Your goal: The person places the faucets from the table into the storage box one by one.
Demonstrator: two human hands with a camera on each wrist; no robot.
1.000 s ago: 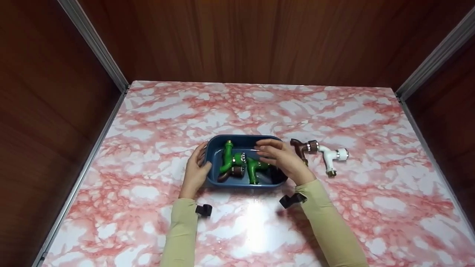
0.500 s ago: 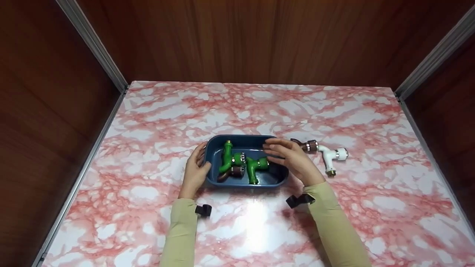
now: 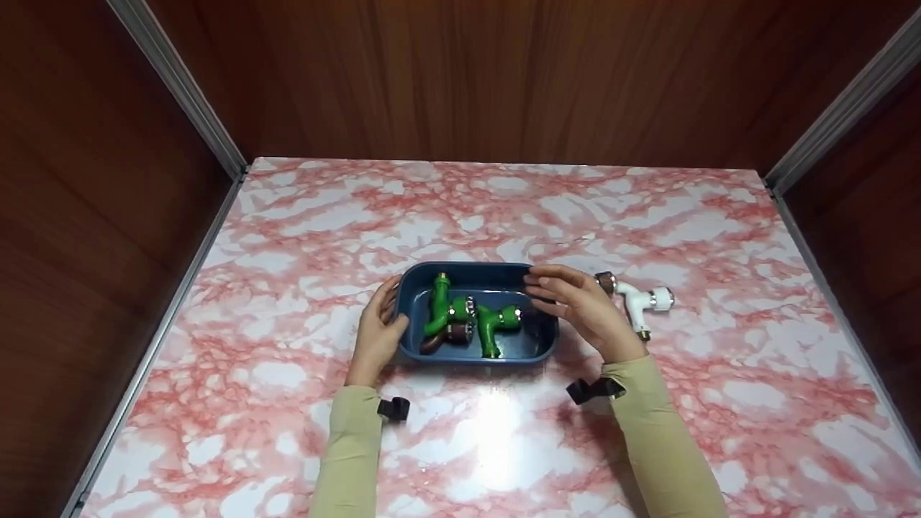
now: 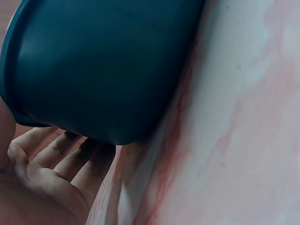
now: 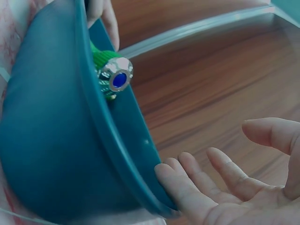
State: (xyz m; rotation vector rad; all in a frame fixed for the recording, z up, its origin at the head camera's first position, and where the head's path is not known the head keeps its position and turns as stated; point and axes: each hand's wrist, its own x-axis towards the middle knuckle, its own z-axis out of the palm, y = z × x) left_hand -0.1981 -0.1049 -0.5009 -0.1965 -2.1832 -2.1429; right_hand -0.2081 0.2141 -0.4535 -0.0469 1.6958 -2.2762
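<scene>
Further right than before, the right hand is at the right end of the blue tub — fingers spread, pinching nothing. Midway between the counter's side edges, the tub looks stiff and smooth, best held by both ends; the left hand cups its left end, fingers relaxed.

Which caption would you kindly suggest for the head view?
Two green taps and a brown one in a blue tub, a white tap and a partly hidden brown tap to its right.
</scene>
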